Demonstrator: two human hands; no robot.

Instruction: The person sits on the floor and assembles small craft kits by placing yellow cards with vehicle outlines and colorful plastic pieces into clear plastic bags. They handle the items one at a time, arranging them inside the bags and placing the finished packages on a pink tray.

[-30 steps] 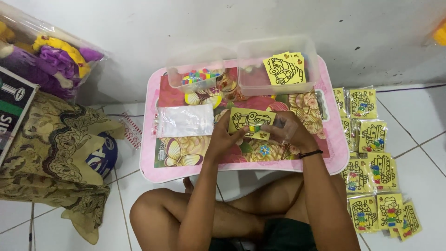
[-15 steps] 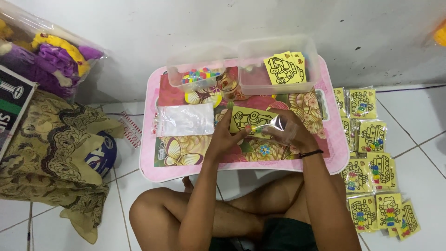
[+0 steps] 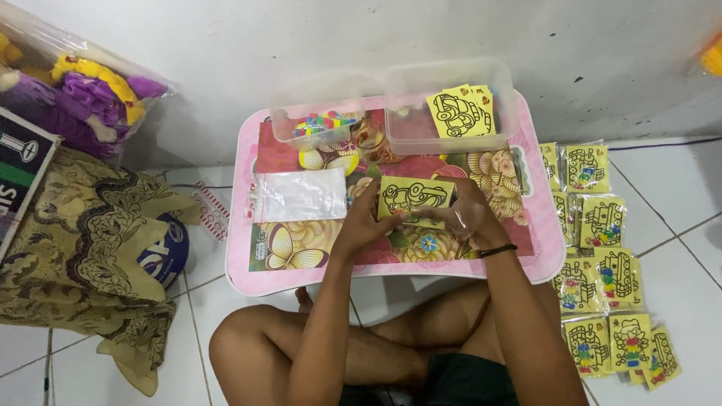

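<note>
The fingers [image 3: 374, 213] of the left hand [image 3: 361, 225] are closing on the left edge of a yellow card [image 3: 415, 195] with a black line drawing, and they are gripping it firmly, thumb under and the other fingers on top as far as I can tell. The right hand [image 3: 468, 218] is holding a clear plastic sleeve [image 3: 451, 219] at the right end of the card, with the fingers curled around it; how tightly they are pinching, I cannot tell, because the plastic is shining. The two hands are keeping the card level and a little above the bench [image 3: 248, 271], near the middle of its front edge, probably because the card and the sleeve must be lined up with each other.

Just to the left, an empty clear bag [image 3: 299, 195] is lying flat on the bench, close to the left hand so it is easy to reach. Along the back edge two clear plastic boxes are standing side by side: the left box [image 3: 286, 128] is holding small coloured pieces, and the right box [image 3: 406, 135] is holding more yellow cards [image 3: 460, 113], leaning against its wall. On the floor beyond the right edge of the bench, packed cards [image 3: 602, 263] are lying in rows, apart from the loose ones.
</note>
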